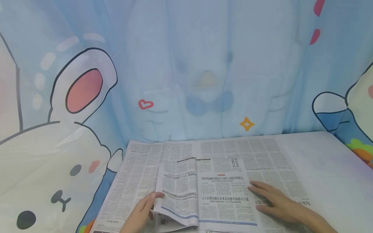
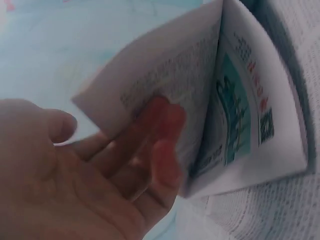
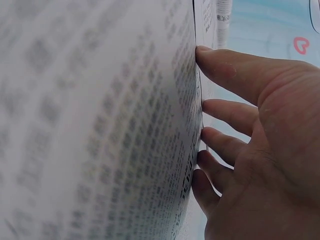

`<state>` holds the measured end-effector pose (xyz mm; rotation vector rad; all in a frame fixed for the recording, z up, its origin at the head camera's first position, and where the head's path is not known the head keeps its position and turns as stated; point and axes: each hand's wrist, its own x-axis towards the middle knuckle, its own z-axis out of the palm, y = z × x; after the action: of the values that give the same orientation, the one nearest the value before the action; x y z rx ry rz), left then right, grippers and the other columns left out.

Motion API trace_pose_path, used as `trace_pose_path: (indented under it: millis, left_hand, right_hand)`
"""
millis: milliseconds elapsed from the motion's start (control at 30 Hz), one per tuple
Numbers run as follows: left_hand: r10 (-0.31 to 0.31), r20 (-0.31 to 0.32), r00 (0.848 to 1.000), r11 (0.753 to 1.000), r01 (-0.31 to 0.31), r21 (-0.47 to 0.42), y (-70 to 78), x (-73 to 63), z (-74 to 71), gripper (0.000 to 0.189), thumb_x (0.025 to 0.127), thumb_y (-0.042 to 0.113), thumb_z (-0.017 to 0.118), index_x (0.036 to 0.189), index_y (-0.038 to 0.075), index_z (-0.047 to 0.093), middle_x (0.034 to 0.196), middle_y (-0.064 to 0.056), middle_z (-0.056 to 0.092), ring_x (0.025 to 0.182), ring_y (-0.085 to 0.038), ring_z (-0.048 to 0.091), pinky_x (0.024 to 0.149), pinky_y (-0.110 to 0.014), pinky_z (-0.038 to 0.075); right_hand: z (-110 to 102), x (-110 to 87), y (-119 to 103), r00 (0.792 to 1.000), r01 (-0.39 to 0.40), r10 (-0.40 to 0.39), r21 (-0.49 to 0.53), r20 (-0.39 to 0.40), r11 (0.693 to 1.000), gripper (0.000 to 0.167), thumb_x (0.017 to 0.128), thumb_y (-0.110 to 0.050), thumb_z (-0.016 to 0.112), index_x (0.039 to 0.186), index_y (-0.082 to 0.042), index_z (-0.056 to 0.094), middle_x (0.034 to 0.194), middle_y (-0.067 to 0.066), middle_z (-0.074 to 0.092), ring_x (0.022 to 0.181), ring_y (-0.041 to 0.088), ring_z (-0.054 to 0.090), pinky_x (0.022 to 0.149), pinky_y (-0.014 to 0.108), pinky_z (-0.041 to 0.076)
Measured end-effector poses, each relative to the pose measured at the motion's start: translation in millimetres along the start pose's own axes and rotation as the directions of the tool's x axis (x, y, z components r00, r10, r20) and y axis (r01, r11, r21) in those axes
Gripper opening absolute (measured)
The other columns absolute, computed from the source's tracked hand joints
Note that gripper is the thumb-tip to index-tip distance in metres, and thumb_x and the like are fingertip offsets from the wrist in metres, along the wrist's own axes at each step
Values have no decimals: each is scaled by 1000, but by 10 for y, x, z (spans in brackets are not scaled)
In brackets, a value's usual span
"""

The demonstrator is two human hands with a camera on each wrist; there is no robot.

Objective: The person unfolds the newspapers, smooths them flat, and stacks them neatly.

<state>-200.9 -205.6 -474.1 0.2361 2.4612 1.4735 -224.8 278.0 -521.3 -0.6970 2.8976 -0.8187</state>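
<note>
A folded newspaper [image 1: 221, 194], open to a two-page spread with a crease down its middle, lies on larger newspaper sheets [image 1: 137, 168]. At its lower left edge my left hand [image 1: 142, 208] holds the left page, whose bottom edge is lifted and bowed. In the left wrist view, curled fingers of the left hand [image 2: 115, 175] lie against the raised page [image 2: 190, 75]; a printed picture [image 2: 235, 110] shows inside the fold. My right hand [image 1: 275, 202] lies at the right edge with fingers extended. Its fingertips touch the paper in the right wrist view.
The spread sheets cover the left and middle of a white table [image 1: 326, 168]. Its pale surface shows on the right. Behind hangs a light blue curtain [image 1: 180, 64] with cartoon animals, meeting the table's far edge.
</note>
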Motion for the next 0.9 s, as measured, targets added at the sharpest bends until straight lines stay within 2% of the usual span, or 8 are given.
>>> trace_pose_path:
  millis: [100,200,300,533,600,700,800,900]
  left_hand:
    - [28,88,996,1000,-27,-3,-6,37,-43,42,109,28,35,142,9,53,140,-17,55,94,-14,56,71,-28,51]
    - [28,121,992,997,-37,67,-26,90,-13,44,97,12,47,141,18,55,145,-13,53,106,-19,56,83,-37,52]
    - [43,152,987,992,-60,108,-28,137,20,48,93,11,54,139,24,56,147,-9,53,117,-25,57,87,-41,51]
    - [132,322,937,991,-116,-67,31,176,-34,53,100,3,41,151,19,45,160,-14,38,140,-39,45,94,-38,52]
    - [149,312,938,989,-134,-69,36,195,-31,49,101,4,42,148,18,49,158,-14,41,138,-36,49,90,-33,53]
    - [186,202,962,976,-205,77,20,229,21,35,100,18,59,135,20,61,145,-10,55,125,-26,59,89,-29,53]
    - [210,59,976,905,-217,365,-11,257,115,36,90,31,72,125,24,64,126,4,60,108,-13,59,88,-31,53]
    - [266,-27,964,753,-190,630,-37,279,205,50,81,23,79,129,24,63,111,8,49,97,-11,48,84,-30,50]
  right_hand:
    - [-11,-6,2,1000,2,-2,1,1,1000,66,92,-56,61,148,-22,49,158,10,38,139,46,35,103,72,34]
    - [-17,-5,6,1000,9,-9,-3,5,1000,65,93,-56,61,148,-23,49,158,10,38,139,46,35,103,72,34]
    - [-12,-2,2,1000,19,-19,-24,5,1000,64,93,-56,60,148,-25,49,158,8,38,139,45,36,103,70,35]
    - [-3,-9,-13,1000,21,-21,-32,4,999,64,94,-57,59,148,-25,49,158,9,38,139,46,36,102,70,35]
    - [-6,-15,-18,1000,24,-24,-49,-4,999,64,93,-58,58,148,-25,49,158,8,39,139,44,37,102,69,36]
    - [-12,-22,-23,1000,24,-25,-62,-9,998,64,94,-58,58,148,-26,49,158,8,39,139,44,38,102,69,37]
    - [-18,-24,-29,1000,23,-23,-55,-7,998,65,94,-58,58,148,-25,49,158,8,38,139,45,37,102,69,36]
    - [-23,-20,-36,1000,18,-18,-50,-2,999,65,94,-58,58,149,-25,48,158,7,38,139,44,37,103,69,36]
